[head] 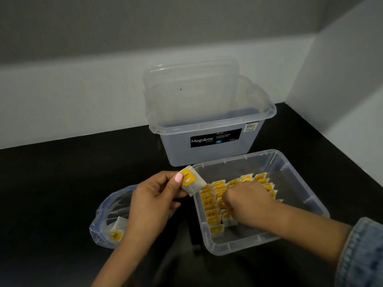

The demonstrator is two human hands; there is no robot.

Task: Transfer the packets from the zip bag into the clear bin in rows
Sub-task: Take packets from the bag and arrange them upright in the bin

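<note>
My left hand (154, 198) pinches one white packet with a yellow label (191, 180) just left of the clear bin's (298, 235) rim. Inside the bin, several yellow-labelled packets (211, 206) stand in rows. My right hand (246, 196) reaches down into those rows with its fingers curled among the packets; what they hold is hidden. The zip bag (107, 222) lies open on the counter at the left, under my left wrist, with a few packets (117, 233) inside.
A taller clear Megabox storage box (209, 121) stands behind the bin, its lid leaning at its back. Everything rests on a black counter (51, 193) in a corner with pale walls behind and to the right.
</note>
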